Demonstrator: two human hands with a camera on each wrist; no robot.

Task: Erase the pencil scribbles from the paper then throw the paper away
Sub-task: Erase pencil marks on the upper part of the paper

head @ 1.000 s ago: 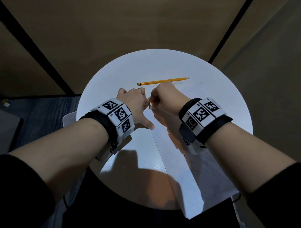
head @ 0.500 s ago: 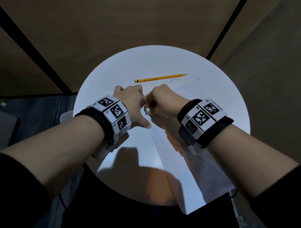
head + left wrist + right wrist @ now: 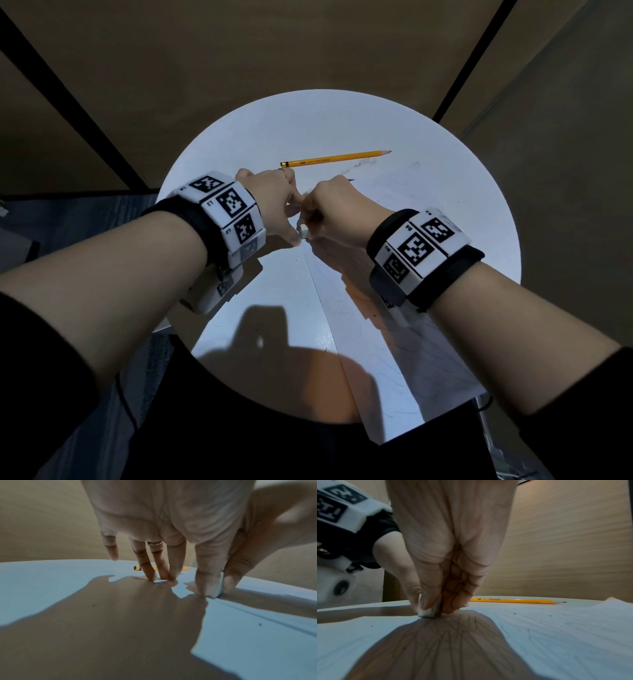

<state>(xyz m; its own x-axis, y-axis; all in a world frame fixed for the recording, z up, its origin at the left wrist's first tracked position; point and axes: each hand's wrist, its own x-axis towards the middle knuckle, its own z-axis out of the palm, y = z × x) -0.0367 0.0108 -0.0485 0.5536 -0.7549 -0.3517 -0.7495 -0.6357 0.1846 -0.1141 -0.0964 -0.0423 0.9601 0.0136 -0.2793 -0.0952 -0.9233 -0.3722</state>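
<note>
- The paper [image 3: 404, 346] is a white sheet lying flat on the round white table [image 3: 239, 137], on its right half, with its near corner hanging over the table's near edge.
- Faint, looping pencil scribbles [image 3: 530, 632] run across the sheet; in the right wrist view they cover the stretch in front of the fingers and under the hand's shadow.
- The sheet's far right corner [image 3: 612, 601] curls up a little off the table.
- The eraser [image 3: 428, 612] is a small white block with greyed edges, standing on the paper at the sheet's left edge.
- The right hand [image 3: 337, 209] pinches the eraser between thumb and forefinger and presses it onto the paper; its other fingers are curled in together behind it.
- The left hand [image 3: 274, 202] sits just beside the right, touching it; three straight fingers [image 3: 161, 566] are planted on the table with the little finger lifted, and its thumb [image 3: 291, 236] reaches over to the eraser.
- Count: one sheet of paper, one eraser, one pencil, two hands.
- The yellow pencil [image 3: 334, 158] lies on the table beyond both hands, its point to the right and well apart from the eraser.
- Each wrist carries a white band with black square markers [image 3: 233, 205] on a black strap.
- Both hands and their shadows hide the middle of the sheet from the head view; brown panel walls [image 3: 308, 44] stand behind the table.
</note>
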